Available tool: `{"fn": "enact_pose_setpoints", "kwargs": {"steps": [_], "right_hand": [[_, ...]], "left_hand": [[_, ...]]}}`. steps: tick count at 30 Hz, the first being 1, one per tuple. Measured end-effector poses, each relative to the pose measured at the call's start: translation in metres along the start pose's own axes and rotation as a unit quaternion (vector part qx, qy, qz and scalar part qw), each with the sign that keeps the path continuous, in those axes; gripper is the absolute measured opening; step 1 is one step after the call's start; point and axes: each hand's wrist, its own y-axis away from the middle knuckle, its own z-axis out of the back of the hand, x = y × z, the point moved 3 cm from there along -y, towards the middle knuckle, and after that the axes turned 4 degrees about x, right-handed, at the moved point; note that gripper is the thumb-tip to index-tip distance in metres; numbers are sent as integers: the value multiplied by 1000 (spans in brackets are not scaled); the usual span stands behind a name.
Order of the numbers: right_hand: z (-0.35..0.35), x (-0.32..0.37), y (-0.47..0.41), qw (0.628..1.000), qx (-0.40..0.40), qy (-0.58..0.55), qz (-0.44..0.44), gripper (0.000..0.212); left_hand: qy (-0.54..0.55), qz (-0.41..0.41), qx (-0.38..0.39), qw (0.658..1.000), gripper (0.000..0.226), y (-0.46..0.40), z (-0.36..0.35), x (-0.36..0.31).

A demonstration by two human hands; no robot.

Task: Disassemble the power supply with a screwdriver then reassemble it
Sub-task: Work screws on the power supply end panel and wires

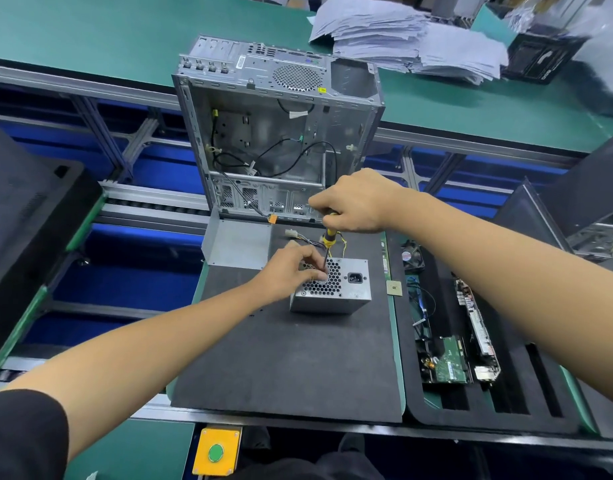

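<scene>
While the power supply [332, 285] sits on the black mat [291, 362] on the worktop, just in front of the open computer case [277, 133], the right hand [353, 202] grips the yellow-handled screwdriver [328, 245] upright, tip down at the honeycomb grille. Left hand [291, 268] rests on the supply's top, fingers [315, 268] curled around the shaft near the tip. Circuit boards [450, 362] lie in a tray to the right.

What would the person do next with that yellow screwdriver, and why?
Probably turn the screwdriver in place. The right hand grips its handle from above, while the left hand pinches the shaft low down, steadying the tip on the honeycomb grille face of the power supply. That looks like a tip seated at a screw, though the screw itself is hidden by the fingers.
</scene>
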Motion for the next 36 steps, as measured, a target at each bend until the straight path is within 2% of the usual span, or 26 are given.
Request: {"fn": "enact_pose_setpoints", "kwargs": {"steps": [4,7,11,17,21,26,30,36], "right_hand": [[1,3,9,1000,11,3,21,13],[-1,3,19,1000,12,-4,15,13],[-7,2,30,1000,23,-11,3,14],[-10,2,36,1000,17,1,20,15],[-19,7,38,999,24,21,36,12],[-33,11,42,998,29,31,56,13],[-39,13,43,997,35,29,70,14],[-42,18,44,995,39,24,92,14]], "left_hand": [[-69,10,2,998,15,-3,-5,-6],[-84,3,21,996,15,-5,-8,-9],[-97,-2,48,994,28,-5,-13,-12],[-101,-4,26,994,23,-3,-16,-20],[-127,-11,19,992,27,-1,-24,-26],[-189,-5,-11,982,22,-2,-34,-24],[-195,-2,-25,980,25,-4,-37,-20],[-182,19,0,983,25,-7,-40,-22]]}}
